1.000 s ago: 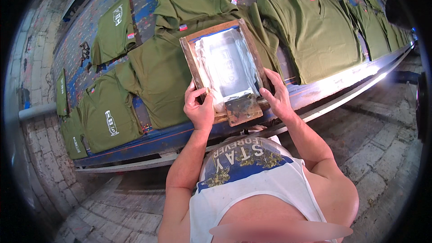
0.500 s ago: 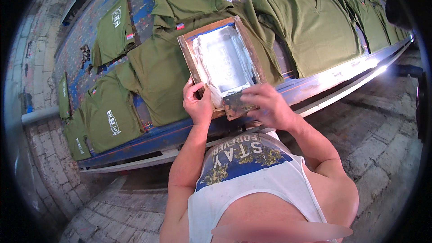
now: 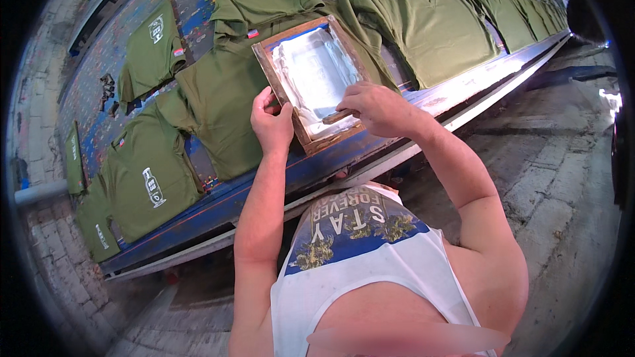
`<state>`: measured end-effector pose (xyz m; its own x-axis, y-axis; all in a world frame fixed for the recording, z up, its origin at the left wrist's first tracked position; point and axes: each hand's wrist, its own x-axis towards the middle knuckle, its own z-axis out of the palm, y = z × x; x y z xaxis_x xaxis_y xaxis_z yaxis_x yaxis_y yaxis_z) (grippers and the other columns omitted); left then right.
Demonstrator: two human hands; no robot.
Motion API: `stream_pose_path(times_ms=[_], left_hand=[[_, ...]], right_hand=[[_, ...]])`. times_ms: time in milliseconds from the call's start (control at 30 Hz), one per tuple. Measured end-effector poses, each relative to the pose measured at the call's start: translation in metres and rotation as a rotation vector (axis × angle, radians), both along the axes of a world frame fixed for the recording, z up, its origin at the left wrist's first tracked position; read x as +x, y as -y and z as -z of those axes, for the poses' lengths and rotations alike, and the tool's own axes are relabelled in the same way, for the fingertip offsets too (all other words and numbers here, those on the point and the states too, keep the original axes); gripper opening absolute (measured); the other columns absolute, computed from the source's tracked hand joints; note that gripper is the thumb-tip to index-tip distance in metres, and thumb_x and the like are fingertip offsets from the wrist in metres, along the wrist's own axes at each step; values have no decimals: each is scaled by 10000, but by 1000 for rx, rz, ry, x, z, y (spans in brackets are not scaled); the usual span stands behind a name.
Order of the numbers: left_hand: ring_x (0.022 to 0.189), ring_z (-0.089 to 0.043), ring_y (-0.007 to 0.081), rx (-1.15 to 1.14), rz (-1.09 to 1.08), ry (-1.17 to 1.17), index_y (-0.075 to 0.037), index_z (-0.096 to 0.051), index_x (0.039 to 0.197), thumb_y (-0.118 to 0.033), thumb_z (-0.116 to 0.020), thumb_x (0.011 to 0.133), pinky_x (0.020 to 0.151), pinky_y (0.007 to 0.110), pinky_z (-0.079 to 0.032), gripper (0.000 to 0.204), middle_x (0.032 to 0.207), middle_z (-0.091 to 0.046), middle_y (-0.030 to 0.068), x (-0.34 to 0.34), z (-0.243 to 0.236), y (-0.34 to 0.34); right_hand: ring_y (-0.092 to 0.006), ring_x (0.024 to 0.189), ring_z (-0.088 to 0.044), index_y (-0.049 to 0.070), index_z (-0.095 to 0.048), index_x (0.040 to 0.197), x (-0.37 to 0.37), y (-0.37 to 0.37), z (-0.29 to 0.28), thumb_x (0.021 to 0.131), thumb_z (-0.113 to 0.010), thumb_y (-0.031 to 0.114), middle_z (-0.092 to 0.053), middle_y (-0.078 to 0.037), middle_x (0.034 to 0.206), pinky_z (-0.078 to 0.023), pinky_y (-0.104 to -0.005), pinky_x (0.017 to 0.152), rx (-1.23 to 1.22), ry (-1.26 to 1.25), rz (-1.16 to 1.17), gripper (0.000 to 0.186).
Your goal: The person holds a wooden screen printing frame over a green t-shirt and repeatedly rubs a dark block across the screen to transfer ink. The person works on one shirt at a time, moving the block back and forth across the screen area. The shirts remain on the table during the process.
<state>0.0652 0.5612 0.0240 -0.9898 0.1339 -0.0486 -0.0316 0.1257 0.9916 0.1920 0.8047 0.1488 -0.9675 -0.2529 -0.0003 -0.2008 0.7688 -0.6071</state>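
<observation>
A wooden screen-printing frame (image 3: 291,32) lies tilted over an olive green T-shirt (image 3: 221,109) on the long table. White ink (image 3: 305,123) coats the inside edges of its mesh, and a pale design shows faintly in the middle. My left hand (image 3: 272,122) grips the frame's left side, thumb and fingers on the wood. Inside the frame's near right part, my right hand (image 3: 380,111) holds a squeegee (image 3: 338,116) by its wooden edge. Much of the squeegee is hidden under the fingers.
Olive T-shirts lie along the table, some with white bottle prints, such as the printed shirt (image 3: 153,182) at left. A plain shirt (image 3: 440,33) lies to the right. The table's metal rail (image 3: 456,96) runs between me and the shirts. Brick paving (image 3: 555,178) covers the floor.
My right hand has brought the squeegee from the frame's near end up into the frame, turning it edge-on. My left hand stays on the frame. The whole view has shifted slightly.
</observation>
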Motion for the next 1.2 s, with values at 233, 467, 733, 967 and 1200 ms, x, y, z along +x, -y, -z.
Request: stream_pose_path(times_ms=[233, 467, 733, 967, 1200], left_hand=[[922, -796, 212, -53, 64, 43, 14, -689, 1482, -19, -839, 913, 878, 383, -655, 590, 1151, -808, 143, -7, 1, 4], [856, -776, 206, -157, 40, 67, -2, -715, 1463, -64, -870, 879, 836, 389, -640, 608, 989, -795, 95, -10, -4, 3], [807, -688, 130, -209, -7, 84, 10, -743, 1478, -12, -878, 870, 742, 322, -579, 623, 915, -731, 31, -5, -13, -2], [809, -683, 113, -226, -26, 151, 33, -732, 1492, -17, -898, 863, 729, 303, -568, 652, 926, -739, 23, -5, -20, 2], [820, -705, 129, -186, -38, 224, 64, -727, 1470, -26, -905, 842, 763, 329, -586, 660, 909, -751, 34, -8, -18, 4]], right_hand=[[-403, 1265, -701, 14, -800, 1311, 41, 26, 25, 881, -699, -76, -759, -162, 1302, -578, -493, 1098, 155, -101, 62, 450], [-389, 1306, -674, 43, -790, 1351, 30, 31, 57, 854, -691, -86, -741, -140, 1343, -579, -489, 1119, 146, -242, 112, 524], [-391, 1312, -673, 96, -787, 1359, -78, -4, 76, 895, -670, -54, -733, -139, 1328, -580, -496, 1129, 169, -343, 86, 501], [-410, 1278, -703, 78, -808, 1301, -152, -29, 59, 865, -664, -62, -757, -186, 1270, -579, -515, 1122, 192, -349, 11, 480], [-418, 1242, -718, 96, -821, 1325, -143, -35, 61, 905, -651, -51, -777, -165, 1248, -585, -520, 1096, 218, -343, -65, 476]])
